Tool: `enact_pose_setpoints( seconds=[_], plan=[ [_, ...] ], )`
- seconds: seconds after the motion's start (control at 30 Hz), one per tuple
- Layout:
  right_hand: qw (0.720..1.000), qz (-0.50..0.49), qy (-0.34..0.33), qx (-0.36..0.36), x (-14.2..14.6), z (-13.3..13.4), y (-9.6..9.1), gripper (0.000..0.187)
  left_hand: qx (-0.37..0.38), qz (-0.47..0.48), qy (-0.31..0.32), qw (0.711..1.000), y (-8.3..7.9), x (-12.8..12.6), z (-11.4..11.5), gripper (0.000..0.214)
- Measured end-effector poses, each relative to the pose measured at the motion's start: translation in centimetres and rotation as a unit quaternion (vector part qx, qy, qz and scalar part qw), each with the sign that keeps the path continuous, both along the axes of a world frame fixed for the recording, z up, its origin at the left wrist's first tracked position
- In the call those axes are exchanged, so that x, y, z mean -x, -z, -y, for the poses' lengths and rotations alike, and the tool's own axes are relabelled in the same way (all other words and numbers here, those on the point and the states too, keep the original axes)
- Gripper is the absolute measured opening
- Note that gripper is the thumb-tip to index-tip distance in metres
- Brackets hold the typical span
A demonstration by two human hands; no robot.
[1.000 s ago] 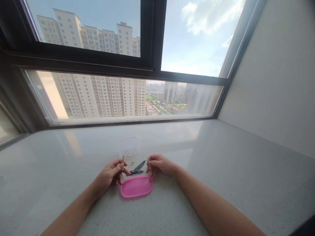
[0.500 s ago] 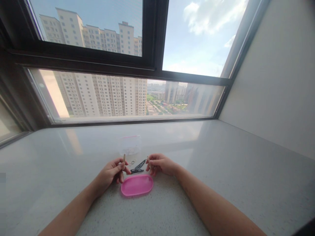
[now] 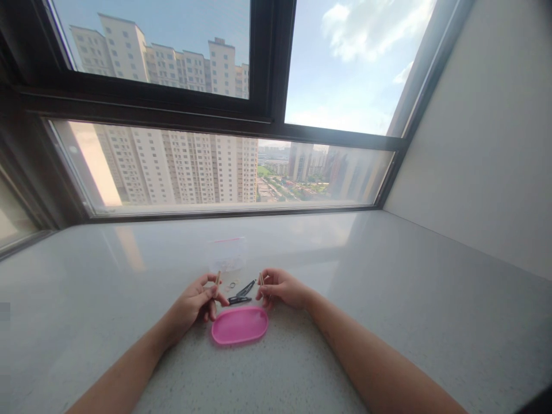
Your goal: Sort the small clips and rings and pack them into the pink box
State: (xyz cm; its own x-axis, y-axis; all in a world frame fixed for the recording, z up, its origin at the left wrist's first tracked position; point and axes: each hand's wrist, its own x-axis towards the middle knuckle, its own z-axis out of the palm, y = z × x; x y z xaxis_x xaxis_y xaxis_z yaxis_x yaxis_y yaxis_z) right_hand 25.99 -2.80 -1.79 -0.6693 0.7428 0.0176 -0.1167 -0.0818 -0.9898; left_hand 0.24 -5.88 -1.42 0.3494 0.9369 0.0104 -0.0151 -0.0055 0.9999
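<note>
Tan slim piece (image 3: 218,278) pinched between thumb and fingers of the left hand (image 3: 200,298), a second tan piece (image 3: 261,279) clamped likewise in the right hand (image 3: 276,287), both roughly upright near the far side of a pink oval tray (image 3: 240,326); cannot tell whether either hand's lower fingers touch its rim. Between the hands, just past the tray, two black clips (image 3: 240,300) on the pale speckled sill (image 3: 276,374), small rings (image 3: 232,285) beside them, then a clear bag (image 3: 227,253) with pink strip. Farther out: dark window frame (image 3: 269,63), pale high-rise (image 3: 172,167) beyond the glass.
</note>
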Motion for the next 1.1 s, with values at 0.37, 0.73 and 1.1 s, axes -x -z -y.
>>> enact_pose_setpoints(
  seconds=[0.37, 0.73, 1.1],
  plan=[
    [1.0, 0.0, -0.011, -0.002, 0.1, 0.1, -0.1, 0.041, -0.002, -0.008, -0.007, 1.0, -0.2, 0.0, 0.2, 0.032],
    [1.0, 0.01, -0.017, -0.001, 0.1, -0.2, 0.2, 0.04, -0.006, -0.015, -0.014, 1.0, -0.5, -0.1, 0.4, 0.031],
    [1.0, 0.026, -0.016, -0.007, -0.1, -0.2, 0.1, 0.037, 0.0, -0.023, -0.011, 1.0, -1.0, -0.3, 0.7, 0.03]
  ],
)
